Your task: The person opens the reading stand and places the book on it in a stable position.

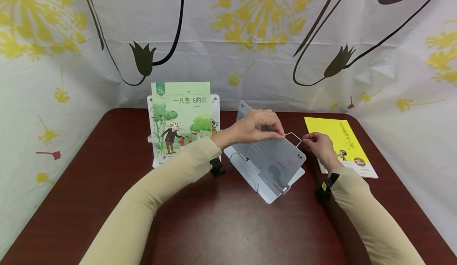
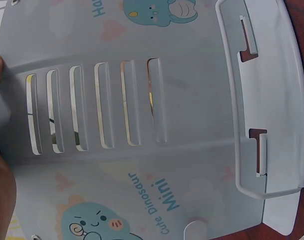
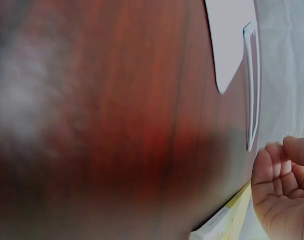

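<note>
A pale blue-grey book stand [image 1: 264,158] with cartoon dinosaurs and a row of slots sits tilted on the table. My left hand [image 1: 255,126] grips the upper edge of its panel [image 2: 191,100], thumb on one face and fingers over the other. From behind the panel sticks out a white wire loop [image 1: 293,139], also in the right wrist view. My right hand [image 1: 319,146] is beside that loop, fingers curled and thumb against the fingertips. In the right wrist view, a small gap shows between the fingertips [image 3: 271,150] and the wire [image 3: 250,90].
At the left, a green picture book [image 1: 182,122] leans on a second white stand [image 1: 216,110]. A yellow book [image 1: 328,130] lies flat at the right, just behind my right hand. Patterned cloth [image 1: 232,58] hangs behind the dark red-brown table [image 1: 228,225].
</note>
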Available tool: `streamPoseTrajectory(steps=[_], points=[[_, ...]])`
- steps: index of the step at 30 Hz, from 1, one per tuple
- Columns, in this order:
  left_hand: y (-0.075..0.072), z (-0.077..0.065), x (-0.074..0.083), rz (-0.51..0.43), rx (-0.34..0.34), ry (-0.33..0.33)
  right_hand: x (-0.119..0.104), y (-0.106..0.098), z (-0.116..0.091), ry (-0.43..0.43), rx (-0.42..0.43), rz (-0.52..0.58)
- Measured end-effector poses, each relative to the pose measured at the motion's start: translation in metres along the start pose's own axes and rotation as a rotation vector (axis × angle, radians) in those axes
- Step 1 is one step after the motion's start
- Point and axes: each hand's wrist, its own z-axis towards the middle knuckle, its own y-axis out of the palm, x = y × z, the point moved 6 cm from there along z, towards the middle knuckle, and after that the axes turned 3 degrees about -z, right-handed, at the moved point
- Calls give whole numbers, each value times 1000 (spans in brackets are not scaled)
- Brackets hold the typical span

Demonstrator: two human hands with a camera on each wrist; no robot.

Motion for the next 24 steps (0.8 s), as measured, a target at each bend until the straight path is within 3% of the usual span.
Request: streamPoseTrajectory(steps=[3,11,18,24], points=[[-2,-1,1,-12,-18,-3,0,0,6,-4,3,-56],[-2,-2,2,-72,-70,-23,-3,0,22,-80,8,-371],[-3,0,3,-79,-103,-42,-3,2,25,-94,-43,-474],[-3,-1,1,-72,-148,-107,-2,7,22,-129,-93,-532]])
